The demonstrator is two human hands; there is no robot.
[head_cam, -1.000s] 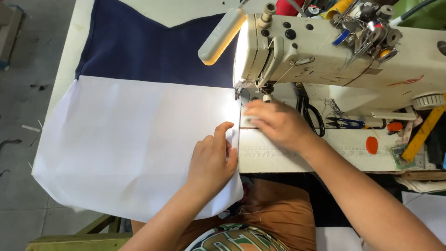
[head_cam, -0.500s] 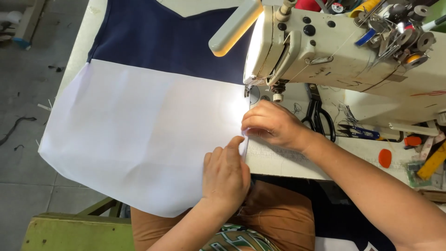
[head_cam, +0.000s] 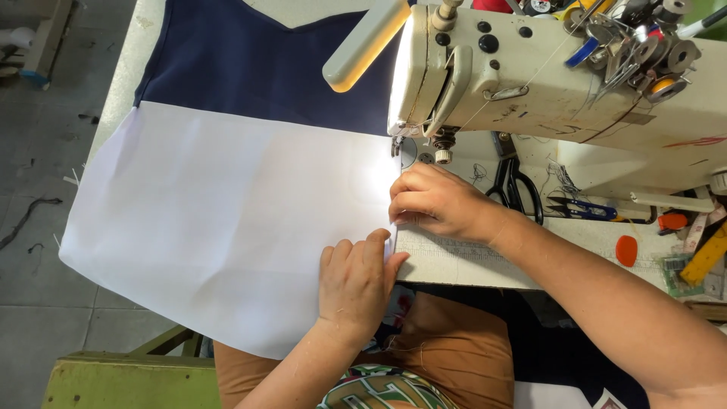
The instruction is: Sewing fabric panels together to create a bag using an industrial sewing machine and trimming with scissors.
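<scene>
A white fabric panel (head_cam: 219,220) joined to a navy panel (head_cam: 265,64) lies across the sewing table. My left hand (head_cam: 354,280) presses flat on the white fabric near its right edge, fingers together. My right hand (head_cam: 435,203) pinches the fabric's right edge just in front of the needle area (head_cam: 401,148) of the cream sewing machine (head_cam: 545,83). The two hands are close, almost touching at the fabric edge.
Black scissors (head_cam: 515,185), blue thread snips (head_cam: 587,210), an orange chalk piece (head_cam: 626,250) and a yellow ruler (head_cam: 704,257) lie on the table right of the machine. A lamp (head_cam: 363,45) hangs over the fabric. A green bench (head_cam: 121,382) is at lower left.
The view has shifted, so the fabric and machine sit more to the right. My left hand slid down the fabric edge toward me; my right hand stays at the edge by the needle.
</scene>
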